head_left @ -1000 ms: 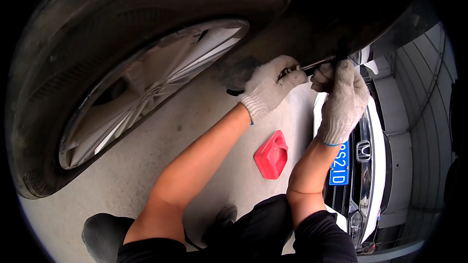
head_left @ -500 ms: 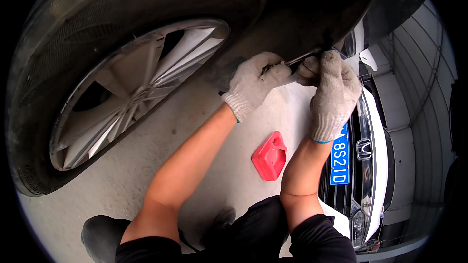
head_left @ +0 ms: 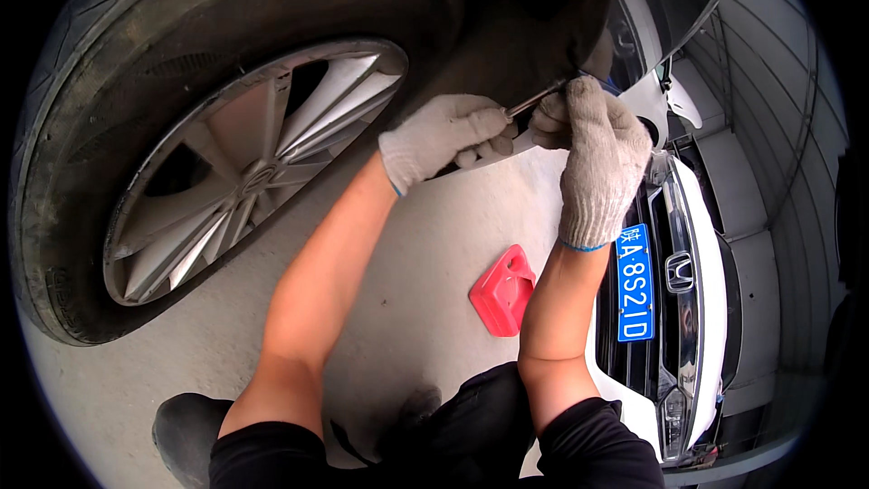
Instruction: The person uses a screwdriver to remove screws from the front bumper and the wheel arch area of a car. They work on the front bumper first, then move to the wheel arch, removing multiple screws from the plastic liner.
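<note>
My left hand [head_left: 444,136], in a white knitted glove, is closed round what looks like a screwdriver, whose handle the fingers hide. The thin metal shaft [head_left: 536,101] points up and right to the lower edge of a dark car body panel [head_left: 543,45]. At the shaft's far end my right hand [head_left: 602,149], gloved alike, is closed with its fingers bent against the panel's edge. What those fingers pinch, if anything, is hidden. Both hands are close together, just right of the wheel [head_left: 258,177].
The big tyre [head_left: 68,217] fills the left side. A red plastic container [head_left: 502,294] lies on the concrete floor [head_left: 407,281] beside my right forearm. On the right stands a white car [head_left: 701,281] with a blue plate [head_left: 635,285] and dark grille. Ribbed wall panels [head_left: 769,81] rise behind it.
Both hands have shifted a little left and the left wrist has turned flatter. My view has moved slightly, showing more of the tyre. The shaft stays between the hands.
</note>
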`<state>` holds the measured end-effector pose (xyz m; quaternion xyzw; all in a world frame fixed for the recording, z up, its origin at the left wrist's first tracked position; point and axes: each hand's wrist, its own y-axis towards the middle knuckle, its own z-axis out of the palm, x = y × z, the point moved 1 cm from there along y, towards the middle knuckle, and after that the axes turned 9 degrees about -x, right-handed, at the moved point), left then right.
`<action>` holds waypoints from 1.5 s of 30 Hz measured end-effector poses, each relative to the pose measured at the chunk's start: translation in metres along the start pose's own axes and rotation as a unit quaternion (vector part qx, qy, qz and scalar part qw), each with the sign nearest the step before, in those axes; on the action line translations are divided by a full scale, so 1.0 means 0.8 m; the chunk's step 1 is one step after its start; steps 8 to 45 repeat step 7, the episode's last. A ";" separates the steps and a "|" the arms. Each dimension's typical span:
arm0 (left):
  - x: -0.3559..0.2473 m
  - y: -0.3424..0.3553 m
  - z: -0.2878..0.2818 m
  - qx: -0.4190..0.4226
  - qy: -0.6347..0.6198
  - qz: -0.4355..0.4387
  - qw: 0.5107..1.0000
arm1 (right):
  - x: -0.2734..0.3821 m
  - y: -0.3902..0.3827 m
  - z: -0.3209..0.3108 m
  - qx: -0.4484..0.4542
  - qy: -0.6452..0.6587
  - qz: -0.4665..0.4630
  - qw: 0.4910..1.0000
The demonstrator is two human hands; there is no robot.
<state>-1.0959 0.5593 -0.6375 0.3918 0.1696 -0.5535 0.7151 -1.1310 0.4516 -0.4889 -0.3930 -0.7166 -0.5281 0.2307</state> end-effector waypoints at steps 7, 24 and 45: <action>0.015 -0.021 0.039 -0.268 0.209 0.150 0.928 | -0.004 -0.002 0.003 -0.014 -0.011 -0.013 1.000; 0.015 -0.021 0.039 -0.268 0.209 0.150 0.928 | -0.004 -0.002 0.003 -0.014 -0.011 -0.013 1.000; 0.015 -0.021 0.039 -0.268 0.209 0.150 0.928 | -0.004 -0.002 0.003 -0.014 -0.011 -0.013 1.000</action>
